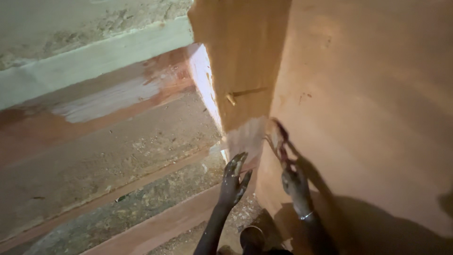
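Over on the left, the concrete steps (108,141) climb in broad bands, rough and gritty in the middle, with reddish-brown paint along their edges and a pale whitish patch on the upper tread. The top step (94,56) is a light, unpainted ledge running toward the corner. No packages, labels or signs show anywhere. The treads lie open and bare, so there is plenty of free room on that side.

At the foot of the wall's corner, the left hand (234,182) is raised with its fingers spread apart, palm flat toward the pale unpainted patch (245,134) on the narrow face of the corner; its grip is apart and holds nothing. It is speckled with light paint. Above it a small brass-coloured peg (231,98) sticks out of the narrow face, with a thin line trailing from it to the right.

Just beside, the right hand (293,182) has its grip clamped on a rag (279,141), dark and reddish with paint, pressed against the big orange-brown wall (368,108) close to the corner edge. A thin bangle (306,216) circles that wrist. Below, between the two arms, a dark round tin (252,236) sits at the base of the wall.

To the right the wall runs wide and smooth, with the arm's shadow across its lower part.
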`<state>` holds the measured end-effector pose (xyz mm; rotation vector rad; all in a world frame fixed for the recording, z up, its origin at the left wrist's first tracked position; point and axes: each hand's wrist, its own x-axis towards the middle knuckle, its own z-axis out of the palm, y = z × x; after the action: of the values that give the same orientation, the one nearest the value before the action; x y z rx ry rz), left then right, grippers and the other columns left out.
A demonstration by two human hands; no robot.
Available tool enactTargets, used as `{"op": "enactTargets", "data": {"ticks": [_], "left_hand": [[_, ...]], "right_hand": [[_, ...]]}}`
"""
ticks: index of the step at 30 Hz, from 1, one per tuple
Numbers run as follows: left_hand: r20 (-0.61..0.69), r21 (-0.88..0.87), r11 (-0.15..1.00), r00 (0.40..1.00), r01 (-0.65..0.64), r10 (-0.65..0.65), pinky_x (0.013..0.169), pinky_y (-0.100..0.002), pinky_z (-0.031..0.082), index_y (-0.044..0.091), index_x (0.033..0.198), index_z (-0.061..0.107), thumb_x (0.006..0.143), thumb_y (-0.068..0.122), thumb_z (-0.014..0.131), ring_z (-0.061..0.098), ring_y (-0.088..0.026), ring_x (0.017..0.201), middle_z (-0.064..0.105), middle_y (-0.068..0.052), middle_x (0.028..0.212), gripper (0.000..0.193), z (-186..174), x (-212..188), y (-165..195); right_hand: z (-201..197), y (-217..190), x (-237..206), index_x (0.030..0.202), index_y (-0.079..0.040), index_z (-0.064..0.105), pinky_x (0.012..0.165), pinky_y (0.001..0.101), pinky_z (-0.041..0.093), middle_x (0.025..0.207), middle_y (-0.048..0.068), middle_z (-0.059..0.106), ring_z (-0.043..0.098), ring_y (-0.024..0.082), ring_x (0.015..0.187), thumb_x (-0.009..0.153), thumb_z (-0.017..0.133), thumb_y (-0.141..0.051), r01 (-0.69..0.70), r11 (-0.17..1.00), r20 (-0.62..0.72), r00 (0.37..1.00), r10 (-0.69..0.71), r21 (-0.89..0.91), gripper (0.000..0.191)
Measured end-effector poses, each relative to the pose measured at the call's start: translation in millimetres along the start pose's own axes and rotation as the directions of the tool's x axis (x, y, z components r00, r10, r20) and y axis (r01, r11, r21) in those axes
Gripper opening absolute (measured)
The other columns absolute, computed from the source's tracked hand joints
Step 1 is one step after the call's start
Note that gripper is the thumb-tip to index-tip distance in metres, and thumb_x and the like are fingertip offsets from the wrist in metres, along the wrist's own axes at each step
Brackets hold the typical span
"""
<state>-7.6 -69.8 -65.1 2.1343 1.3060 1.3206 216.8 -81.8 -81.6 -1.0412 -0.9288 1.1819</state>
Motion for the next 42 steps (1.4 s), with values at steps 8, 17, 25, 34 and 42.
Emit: {"op": "enactTargets", "data": {"ticks": [8,17,25,34,42], "left_hand": [[-0.021,-0.041,0.999,1.0,-0.014,0.013,0.115,-0.048,0.04,0.009,0.149,0.05,0.099,0.018,0.066,0.051,-0.039,0.138,0.055,-0.018,0.149,0.053,-3.1,1.7,-0.2],[-0.021,-0.014,1.0,1.0,0.018,-0.019,0.113,-0.049,0.041,0.01,0.149,0.05,0.097,0.016,0.068,0.051,-0.039,0.136,0.055,-0.018,0.147,0.055,8.5,-2.8,-4.6],[-0.049,-0.014,1.0,0.999,-0.007,0.006,0.112,-0.049,0.042,0.009,0.149,0.051,0.097,0.016,0.067,0.052,-0.04,0.136,0.057,-0.018,0.147,0.054,23.6,-2.5,-4.5],[-0.069,-0.016,1.0,0.998,0.01,-0.011,0.111,-0.048,0.043,0.007,0.148,0.052,0.098,0.018,0.067,0.054,-0.04,0.133,0.058,-0.019,0.144,0.053,36.7,-17.7,-3.5],[-0.024,0.022,0.997,0.997,0.075,-0.074,0.11,-0.048,0.043,0.008,0.145,0.054,0.098,0.019,0.067,0.055,-0.039,0.131,0.059,-0.019,0.142,0.05,36.4,-23.8,-7.3]], "right_hand": [[33.3,-51.5,-14.7,0.131,-0.011,0.055,0.044,0.0172,0.025,0.066,-0.009,0.043,0.034,0.0,0.052,0.103,0.059,-0.03,0.01,0.998,-0.038,0.999,-0.012,-0.057,0.034],[15.9,10.0,-7.0,0.131,-0.011,0.055,0.044,0.0172,0.026,0.066,-0.009,0.043,0.034,0.001,0.052,0.104,0.059,-0.029,0.051,0.986,0.014,0.999,-0.049,-0.159,0.033],[-1.6,-64.2,-7.3,0.131,-0.011,0.056,0.045,0.0172,0.027,0.067,-0.009,0.044,0.035,0.001,0.053,0.104,0.059,-0.028,0.186,0.973,-0.01,0.982,-0.189,-0.133,0.033],[5.0,-23.0,1.9,0.131,-0.01,0.056,0.045,0.0171,0.027,0.068,-0.008,0.045,0.036,0.001,0.054,0.104,0.059,-0.027,0.134,0.972,0.067,0.99,-0.123,-0.192,0.032],[-3.2,-42.9,-0.4,0.132,-0.01,0.056,0.046,0.0171,0.028,0.069,-0.008,0.045,0.037,0.001,0.055,0.104,0.059,-0.026,0.199,0.958,0.053,0.98,-0.192,-0.206,0.032]]}}
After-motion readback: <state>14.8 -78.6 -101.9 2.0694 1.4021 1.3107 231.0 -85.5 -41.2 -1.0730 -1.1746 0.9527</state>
